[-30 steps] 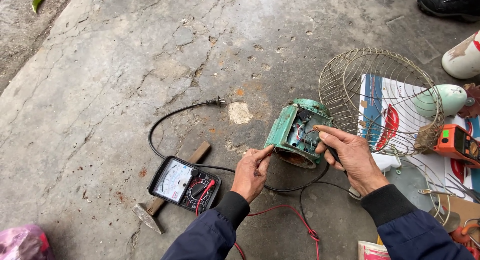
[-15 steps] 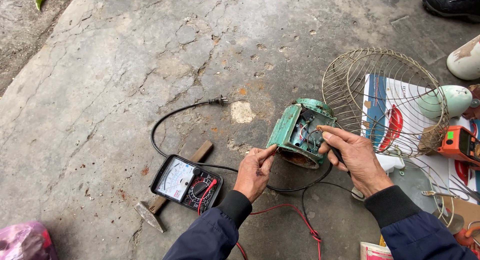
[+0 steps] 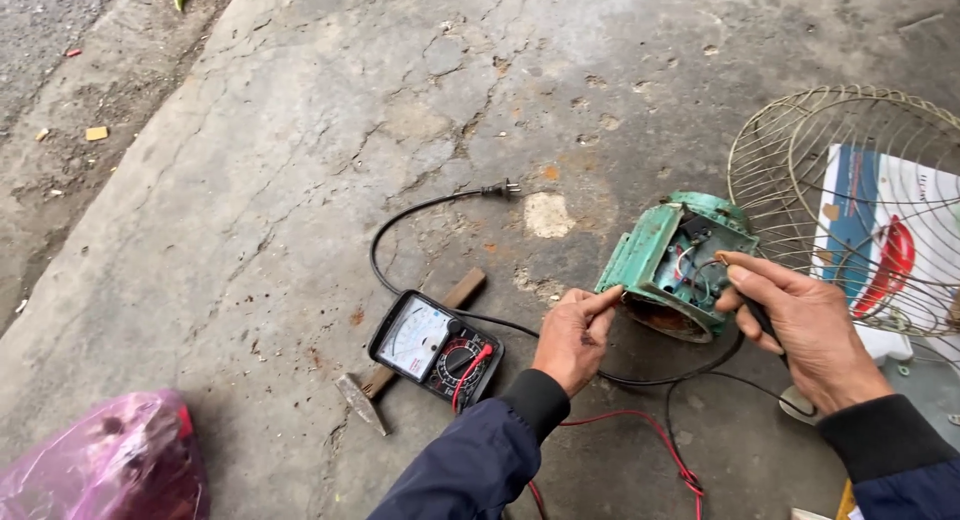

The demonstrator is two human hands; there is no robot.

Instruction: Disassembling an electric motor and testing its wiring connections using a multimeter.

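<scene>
A green fan motor housing (image 3: 650, 260) lies on the concrete floor with its wiring side open towards me. My left hand (image 3: 573, 335) pinches a thin probe against the housing's lower left edge. My right hand (image 3: 800, 325) grips a black probe and presses its tip into the wires inside the housing. An analog multimeter (image 3: 435, 348) with a white dial lies to the left of my left hand, with red and black leads (image 3: 640, 425) running from it to my hands.
A hammer with a wooden handle (image 3: 415, 355) lies under the meter. A black power cord with a plug (image 3: 500, 190) loops behind. A wire fan guard (image 3: 800, 150) rests over a printed sheet at the right. A pink plastic bag (image 3: 100, 465) sits at the bottom left.
Both hands have stayed at the motor housing with the probes; only the camera view has shifted slightly.
</scene>
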